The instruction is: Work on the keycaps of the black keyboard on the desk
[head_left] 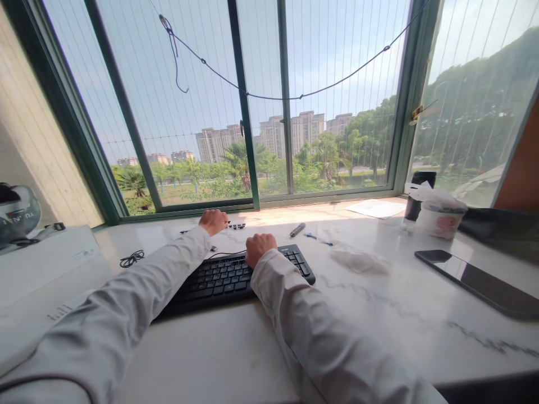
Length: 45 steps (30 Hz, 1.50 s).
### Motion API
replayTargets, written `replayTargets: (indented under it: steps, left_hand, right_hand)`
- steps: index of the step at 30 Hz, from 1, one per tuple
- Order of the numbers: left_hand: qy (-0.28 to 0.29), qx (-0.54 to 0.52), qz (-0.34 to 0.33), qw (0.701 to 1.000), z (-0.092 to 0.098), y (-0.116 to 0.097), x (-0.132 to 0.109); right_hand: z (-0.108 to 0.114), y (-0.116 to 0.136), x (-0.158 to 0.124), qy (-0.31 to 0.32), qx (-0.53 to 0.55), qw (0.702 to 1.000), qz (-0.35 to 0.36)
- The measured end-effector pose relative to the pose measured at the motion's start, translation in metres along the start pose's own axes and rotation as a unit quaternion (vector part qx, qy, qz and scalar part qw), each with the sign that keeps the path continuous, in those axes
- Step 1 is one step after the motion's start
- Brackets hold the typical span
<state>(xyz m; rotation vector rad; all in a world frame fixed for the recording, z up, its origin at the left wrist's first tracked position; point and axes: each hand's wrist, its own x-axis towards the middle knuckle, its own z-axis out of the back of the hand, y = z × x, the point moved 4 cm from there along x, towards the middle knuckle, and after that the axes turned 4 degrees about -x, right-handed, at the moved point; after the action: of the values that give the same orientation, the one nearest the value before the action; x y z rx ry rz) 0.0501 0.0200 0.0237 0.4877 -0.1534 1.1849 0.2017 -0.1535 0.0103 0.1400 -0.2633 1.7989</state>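
A black keyboard (223, 280) lies on the white marbled counter, partly covered by my forearms. My right hand (260, 248) rests over its upper right part with fingers curled in. What those fingers hold, if anything, is hidden behind the hand. Beyond the keyboard, my left hand (214, 221) is low over the counter, its fingers bent and closed. It is just left of several small black keycaps (236, 226), and its fingertips are hidden. The keyboard's thin cable (229, 253) runs along its back edge.
A grey pen-like tool (297, 229), a small blue tool (318, 239) and a clear plastic bag (357, 259) lie right of the keyboard. Farther right are a phone (475, 280) and a bagged tub (442, 217). Left stands a white box (54, 269) beside a coiled cable (132, 258).
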Motion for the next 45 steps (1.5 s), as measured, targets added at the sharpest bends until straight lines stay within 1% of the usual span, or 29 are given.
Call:
replayTargets:
  steps: [3,5,7,10,13,19,24,28,33,35,40,45]
  left_hand:
    - [-0.051,-0.033,-0.017,0.998,0.030,-0.009,-0.034]
    - [-0.069,-0.054,-0.033,0.996,0.046,-0.019,-0.062]
    - [-0.102,-0.070,-0.070,0.990,0.058,-0.033,-0.090]
    - [-0.146,-0.081,-0.124,0.978,0.067,-0.051,-0.124]
    - [-0.190,-0.077,-0.148,0.968,0.069,-0.057,-0.142]
    - [-0.234,-0.046,-0.183,0.954,0.069,-0.054,-0.151]
    - [-0.230,-0.043,-0.189,0.954,0.070,-0.055,-0.152]
    - [-0.217,-0.076,-0.168,0.959,0.068,-0.054,-0.152]
    - [-0.208,-0.118,-0.099,0.966,0.063,-0.047,-0.151]
    - [-0.202,-0.122,-0.082,0.968,0.062,-0.044,-0.150]
    - [-0.187,-0.124,-0.070,0.972,0.059,-0.040,-0.149]
    - [-0.175,-0.135,-0.059,0.974,0.060,-0.041,-0.149]
  right_hand:
    - [0.003,-0.001,-0.001,-0.031,0.010,0.999,-0.001]
    - [0.005,-0.002,-0.002,-0.047,0.010,0.999,0.000]
    - [0.005,-0.003,-0.003,-0.061,0.009,0.998,0.001]
    - [0.003,-0.006,-0.004,-0.082,0.018,0.996,-0.003]
    - [-0.001,-0.008,-0.003,-0.101,0.040,0.994,0.002]
    - [-0.007,-0.007,0.003,-0.127,0.070,0.989,0.022]
    - [-0.008,-0.006,0.005,-0.139,0.090,0.986,0.018]
    - [-0.006,-0.004,0.003,-0.156,0.100,0.983,0.011]
    - [-0.010,-0.003,0.004,-0.154,0.080,0.985,0.011]
    - [-0.012,-0.004,0.006,-0.153,0.072,0.986,0.012]
    - [-0.017,-0.010,0.009,-0.163,0.079,0.983,0.015]
    - [-0.016,-0.010,0.008,-0.162,0.086,0.983,0.020]
